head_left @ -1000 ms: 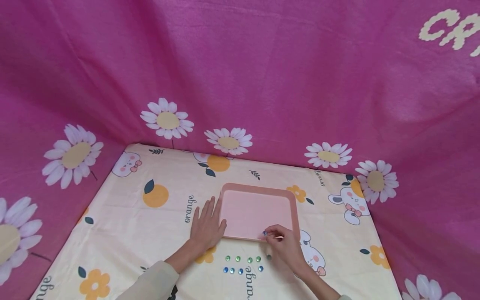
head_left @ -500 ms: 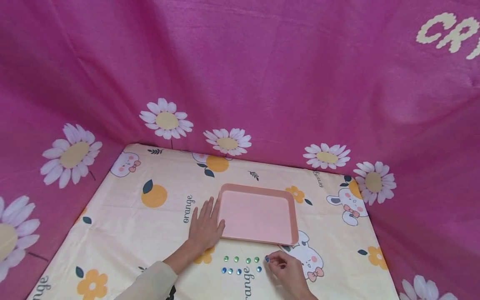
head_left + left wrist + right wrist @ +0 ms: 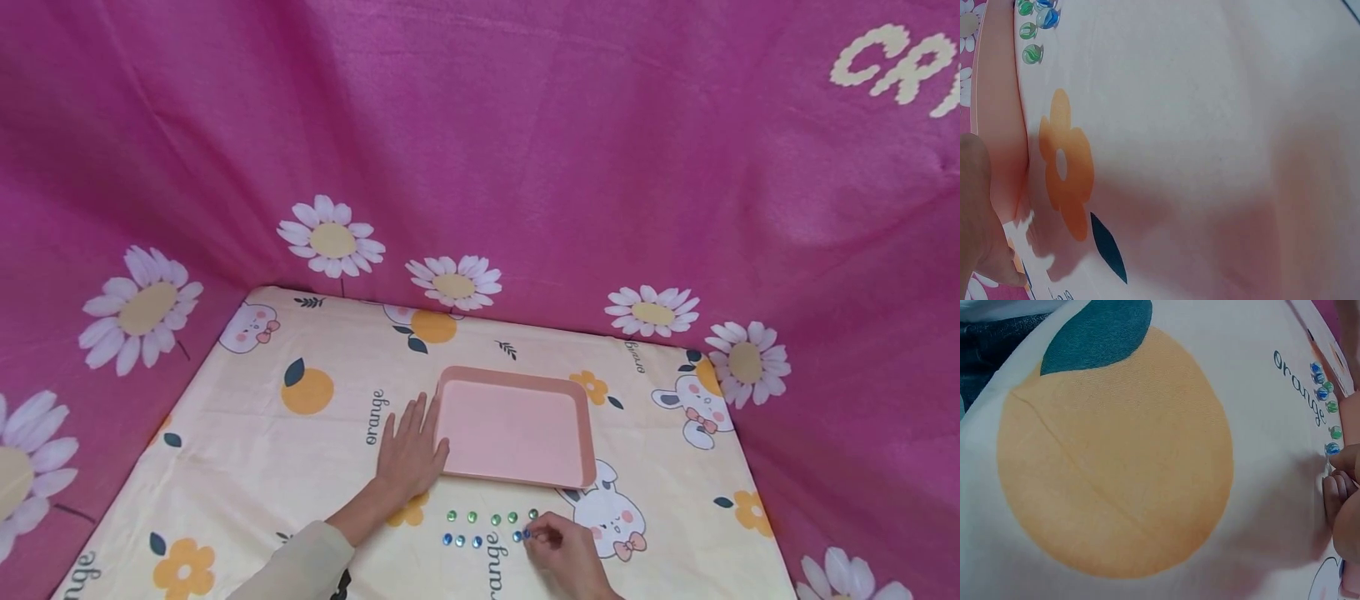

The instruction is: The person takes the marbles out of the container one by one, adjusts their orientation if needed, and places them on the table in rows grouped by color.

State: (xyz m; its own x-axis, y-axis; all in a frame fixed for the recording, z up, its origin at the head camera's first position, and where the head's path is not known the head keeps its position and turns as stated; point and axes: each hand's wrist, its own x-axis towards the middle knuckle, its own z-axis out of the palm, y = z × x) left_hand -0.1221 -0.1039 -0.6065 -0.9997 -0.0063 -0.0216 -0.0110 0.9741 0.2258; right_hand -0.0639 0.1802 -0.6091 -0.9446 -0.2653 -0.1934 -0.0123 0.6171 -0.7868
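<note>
My left hand [image 3: 408,454] lies with straight fingers against the left side of a pink rectangular tray [image 3: 517,481]. At the near right of the tray, my right hand [image 3: 566,550] pinches a blue glass marble [image 3: 527,533] between thumb and fingertips. Right beside it sits another blue marble [image 3: 517,537]; whether the two touch cannot be told. More blue marbles [image 3: 460,542] lie farther left in that row. Behind them runs a row of green marbles [image 3: 496,520]. In the right wrist view, the thumb and curled fingers [image 3: 1338,487] are at a blue marble [image 3: 1332,449].
A cream tablecloth [image 3: 337,483] printed with oranges, flowers and rabbits covers the table. Pink curtains with daisies [image 3: 480,150] close off the back and sides. The left sleeve [image 3: 300,567] crosses the table's near edge.
From over the tray's front edge, my right hand has come toward me with the blue marble, past the green row's right end to the blue row. My left hand stays put.
</note>
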